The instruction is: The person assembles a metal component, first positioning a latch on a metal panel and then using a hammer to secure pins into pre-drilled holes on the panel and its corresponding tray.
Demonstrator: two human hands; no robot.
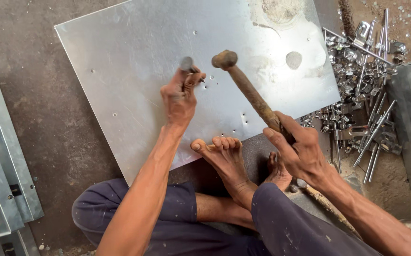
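- Head view: left hand (pixel 179 97), fingers pinched on a punch (pixel 187 65) standing on a metal sheet (pixel 134 52) on the floor.
- Right hand (pixel 296 149) grips a raised hammer (pixel 225 59).
- Risks: a crooked blow could hit knuckles; toes (pixel 217 143) pinning the sheet's edge could slip.

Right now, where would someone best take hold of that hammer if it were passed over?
Probably the bare wooden shaft of the hammer, between the rusty head and the right hand gripping its lower end. Come from the left side: the shaft slants up-left over the metal sheet, exposed there.
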